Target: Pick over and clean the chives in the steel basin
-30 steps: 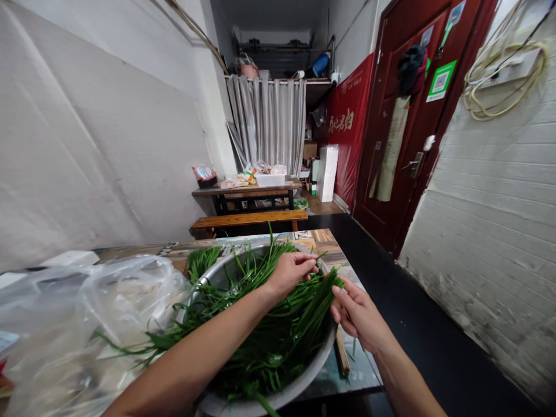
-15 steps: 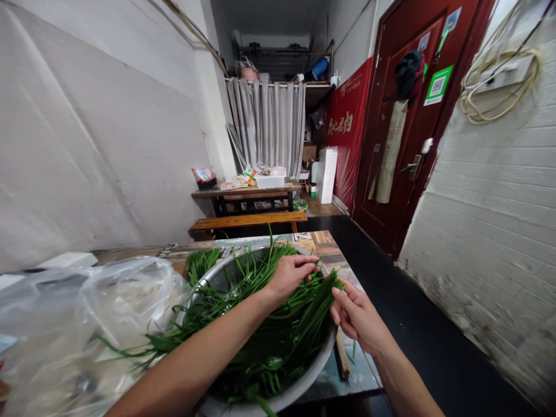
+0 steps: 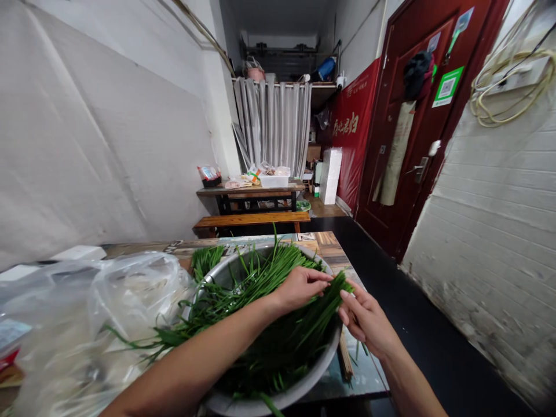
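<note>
Left hand (image 3: pixel 299 288) lies on the chives (image 3: pixel 278 313) heaped in the bowl (image 3: pixel 304 388), fingers pinched on the leaf tips; right hand (image 3: pixel 367 318) meets it at the bowl's near-right rim, fingertips closed on the same strands; better, I judge, to grip few leaves and pull along their length; red banner (image 3: pixel 350 136) bears white characters, unreadable; green door sticker (image 3: pixel 447 86) shows a code.

Even, soft indoor light; no hard shadows. Wide-angle distortion bends walls at the edges. Plastic bag (image 3: pixel 87 313) shows glare; brick wall (image 3: pixel 490 278) blurred at right
</note>
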A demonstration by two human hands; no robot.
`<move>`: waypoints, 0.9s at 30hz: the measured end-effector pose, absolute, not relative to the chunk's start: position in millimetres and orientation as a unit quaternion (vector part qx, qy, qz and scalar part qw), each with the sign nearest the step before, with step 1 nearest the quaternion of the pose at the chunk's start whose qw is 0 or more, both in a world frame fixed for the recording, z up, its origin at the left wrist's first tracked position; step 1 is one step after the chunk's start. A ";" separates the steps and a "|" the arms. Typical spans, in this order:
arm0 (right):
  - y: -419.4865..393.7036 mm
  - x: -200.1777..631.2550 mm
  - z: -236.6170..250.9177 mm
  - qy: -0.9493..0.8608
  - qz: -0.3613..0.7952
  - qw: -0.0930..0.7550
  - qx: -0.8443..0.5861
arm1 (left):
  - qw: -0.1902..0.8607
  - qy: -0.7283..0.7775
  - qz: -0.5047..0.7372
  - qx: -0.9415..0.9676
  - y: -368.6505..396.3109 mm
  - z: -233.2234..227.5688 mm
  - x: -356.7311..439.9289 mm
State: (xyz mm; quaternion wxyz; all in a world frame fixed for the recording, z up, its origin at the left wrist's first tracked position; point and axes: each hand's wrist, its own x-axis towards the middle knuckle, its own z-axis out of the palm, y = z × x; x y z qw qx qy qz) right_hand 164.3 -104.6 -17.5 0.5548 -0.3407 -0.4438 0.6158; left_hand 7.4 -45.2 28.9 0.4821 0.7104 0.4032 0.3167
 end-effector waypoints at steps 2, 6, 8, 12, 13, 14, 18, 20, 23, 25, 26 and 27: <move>-108.4 166.5 -15.7 -0.445 0.610 0.560 -0.341 | 0.487 0.400 0.307 0.713 -41.3 37.1 2.6; -115.7 171.9 4.8 -0.466 0.595 0.565 -0.332 | 0.582 0.311 0.243 0.711 -43.3 46.2 -2.2; -117.8 176.8 20.2 -0.485 0.569 0.581 -0.322 | 0.628 0.262 0.177 0.711 -54.1 47.0 -1.3; -119.0 182.5 33.4 -0.513 0.514 0.605 -0.326 | 0.676 0.265 0.108 0.679 -85.6 52.6 -6.2; -118.8 180.7 30.0 -0.514 0.523 0.595 -0.328 | 0.659 0.293 0.107 0.685 -92.4 54.7 -11.1; -118.3 177.6 24.2 -0.509 0.545 0.581 -0.327 | 0.623 0.330 0.106 0.701 -97.9 56.4 -17.9; -112.2 164.3 -6.8 -0.433 0.625 0.566 -0.319 | 0.449 0.474 0.060 0.755 -104.6 52.4 -61.5; -107.0 168.7 -14.6 -0.397 0.612 0.602 -0.324 | 0.443 0.497 0.023 0.746 -101.6 43.8 -88.7; -102.3 193.7 -9.3 -0.355 0.602 0.637 -0.326 | 0.433 0.517 0.005 0.738 -96.0 31.7 -125.7; -105.0 214.1 1.1 -0.351 0.575 0.670 -0.313 | 0.427 0.534 0.030 0.729 -91.9 29.8 -142.4; -108.4 222.8 6.6 -0.359 0.547 0.691 -0.308 | 0.419 0.544 0.062 0.724 -89.2 31.4 -147.4; -112.8 229.7 11.4 -0.373 0.506 0.713 -0.311 | 0.404 0.554 0.107 0.720 -85.7 34.4 -150.4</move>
